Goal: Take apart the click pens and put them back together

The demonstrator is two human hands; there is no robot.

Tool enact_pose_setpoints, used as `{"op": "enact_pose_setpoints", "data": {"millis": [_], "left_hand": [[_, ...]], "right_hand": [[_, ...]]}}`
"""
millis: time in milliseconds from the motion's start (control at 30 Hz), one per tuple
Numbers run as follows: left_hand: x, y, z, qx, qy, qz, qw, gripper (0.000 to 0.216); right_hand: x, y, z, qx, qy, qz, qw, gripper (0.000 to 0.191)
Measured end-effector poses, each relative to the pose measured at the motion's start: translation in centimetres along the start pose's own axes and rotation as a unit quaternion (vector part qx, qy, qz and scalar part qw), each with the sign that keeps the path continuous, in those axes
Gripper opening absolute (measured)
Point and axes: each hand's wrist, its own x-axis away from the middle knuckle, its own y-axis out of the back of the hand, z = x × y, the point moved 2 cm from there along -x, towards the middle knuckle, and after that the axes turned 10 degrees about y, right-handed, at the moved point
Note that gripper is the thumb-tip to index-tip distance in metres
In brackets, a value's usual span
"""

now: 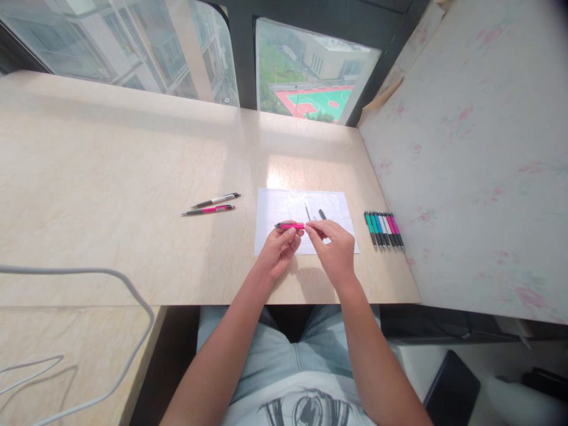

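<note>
Your left hand (280,248) holds a pink pen barrel (293,226) sideways, just above a white sheet (279,204); its black end points to nine o'clock. Your right hand (333,247) is pinched narrow at the other end, though the fingers hide the contact, so you cannot tell whether they grip the barrel or some small part.

From the barrel, a slim dark piece (307,212) lies on the sheet between one and two o'clock, and a short black piece (322,213) at two, close to your right fingers. At three o'clock, a row of pens (384,229) lies on the table (133,177) near the patterned wall (470,177), which bounds that side. Between nine and ten lie a white-and-black pen (219,199) and a pink-and-black pen (212,209). A grey cable (133,290) loops at eight, well apart from your hands.
</note>
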Motion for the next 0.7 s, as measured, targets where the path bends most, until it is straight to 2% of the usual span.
{"op": "enact_pose_setpoints", "data": {"millis": [200,433,600,700], "left_hand": [[-0.1,0.2,0.0,0.007,-0.008,-0.002,1.0,0.022],[-0.2,0.2,-0.1,0.023,-0.013,0.016,1.0,0.019],[0.0,0.4,-0.7,0.074,-0.034,-0.009,0.997,0.013],[0.1,0.3,-0.9,0.093,-0.038,-0.021,0.995,0.013]], "right_hand": [[-0.6,0.3,0.4,0.023,0.015,0.06,0.998,0.022],[-0.7,0.3,0.8,0.0,0.027,0.051,0.998,0.024],[0.2,0.5,-1.6,0.031,-0.016,0.019,0.999,0.022],[0.8,0.5,-4.1,0.093,-0.052,0.033,0.994,0.021]]}}
